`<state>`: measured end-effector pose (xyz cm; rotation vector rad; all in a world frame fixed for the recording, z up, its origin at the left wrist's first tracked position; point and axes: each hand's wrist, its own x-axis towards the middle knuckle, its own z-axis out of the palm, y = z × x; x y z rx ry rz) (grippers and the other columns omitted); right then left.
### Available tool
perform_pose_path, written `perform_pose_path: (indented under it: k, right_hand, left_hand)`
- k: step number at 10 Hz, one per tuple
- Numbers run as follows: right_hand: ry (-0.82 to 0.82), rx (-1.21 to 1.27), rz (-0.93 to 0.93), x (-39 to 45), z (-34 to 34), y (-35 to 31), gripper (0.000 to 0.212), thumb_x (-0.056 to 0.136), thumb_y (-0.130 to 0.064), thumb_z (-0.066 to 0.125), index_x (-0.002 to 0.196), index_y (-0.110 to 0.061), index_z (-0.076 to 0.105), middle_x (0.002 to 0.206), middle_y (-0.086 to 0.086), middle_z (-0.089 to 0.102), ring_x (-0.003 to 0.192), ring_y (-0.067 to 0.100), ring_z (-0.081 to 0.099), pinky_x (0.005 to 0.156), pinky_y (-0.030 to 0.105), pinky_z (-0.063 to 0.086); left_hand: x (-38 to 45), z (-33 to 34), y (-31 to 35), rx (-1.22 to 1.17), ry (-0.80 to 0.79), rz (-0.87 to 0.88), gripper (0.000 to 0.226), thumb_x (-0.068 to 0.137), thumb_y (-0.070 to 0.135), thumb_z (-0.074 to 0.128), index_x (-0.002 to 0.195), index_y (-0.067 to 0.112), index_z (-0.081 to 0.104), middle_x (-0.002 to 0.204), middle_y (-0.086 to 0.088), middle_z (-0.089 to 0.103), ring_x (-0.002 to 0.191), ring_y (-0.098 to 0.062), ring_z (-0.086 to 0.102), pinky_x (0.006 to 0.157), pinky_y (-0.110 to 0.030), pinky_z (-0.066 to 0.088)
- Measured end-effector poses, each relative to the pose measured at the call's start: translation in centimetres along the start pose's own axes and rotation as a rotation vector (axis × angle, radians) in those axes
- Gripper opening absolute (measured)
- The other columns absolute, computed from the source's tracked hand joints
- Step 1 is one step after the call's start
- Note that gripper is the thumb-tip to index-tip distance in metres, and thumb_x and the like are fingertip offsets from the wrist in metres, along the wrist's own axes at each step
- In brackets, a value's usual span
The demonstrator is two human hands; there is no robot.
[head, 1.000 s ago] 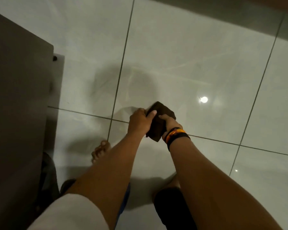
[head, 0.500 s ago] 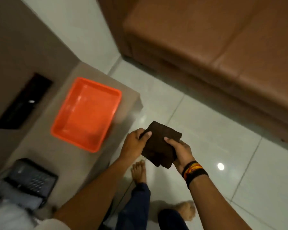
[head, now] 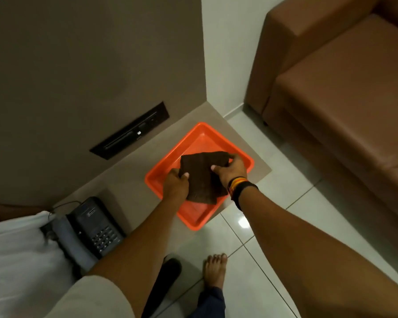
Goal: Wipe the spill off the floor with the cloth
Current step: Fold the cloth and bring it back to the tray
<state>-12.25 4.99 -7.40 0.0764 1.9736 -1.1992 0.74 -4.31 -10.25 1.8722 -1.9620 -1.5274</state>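
A dark brown folded cloth (head: 201,177) hangs just above an orange plastic tray (head: 194,220), held by both hands. My left hand (head: 175,186) pinches its left edge. My right hand (head: 231,169), with orange and black bands at the wrist, grips its upper right part. The tray rests on a low beige ledge (head: 122,187) against the wall. The glossy white tiled floor (head: 251,278) shows no spill that I can make out.
A dark telephone (head: 94,228) sits on the ledge left of the tray, beside white fabric (head: 16,260). A brown sofa (head: 345,106) stands to the right. My bare foot (head: 214,270) is on the tiles. A black panel (head: 130,131) is set into the wall.
The view swung up from the floor to the ledge. Both hands carried the cloth from over the tiles to above the orange tray, and the cloth is spread a little wider.
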Motion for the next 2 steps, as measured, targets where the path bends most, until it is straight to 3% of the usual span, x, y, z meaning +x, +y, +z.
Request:
perform_pose_path:
  k: [1,2]
  right_hand:
    - [0.010,-0.053,0.003,1.1,0.2,-0.5,0.068,0.092,-0.003,0.068,0.152,-0.010,0.037,0.119,0.015,0.065,0.107,0.031,0.065,0.097,0.039,0.054]
    - [0.033,-0.054,-0.010,-3.5,-2.5,-0.1,0.052,0.096,-0.005,0.063,0.144,-0.013,0.043,0.118,0.013,0.064,0.104,0.030,0.064,0.099,0.042,0.054]
  left_hand:
    - [1.0,-0.2,0.2,0.152,0.015,0.060,0.041,0.095,0.006,0.061,0.134,-0.003,0.057,0.134,-0.026,0.063,0.128,-0.040,0.059,0.107,-0.044,0.046]
    - [-1.9,-1.0,2.5,0.221,0.097,0.274,0.054,0.098,0.011,0.055,0.150,0.000,0.044,0.149,-0.023,0.052,0.139,-0.039,0.049,0.112,-0.042,0.039]
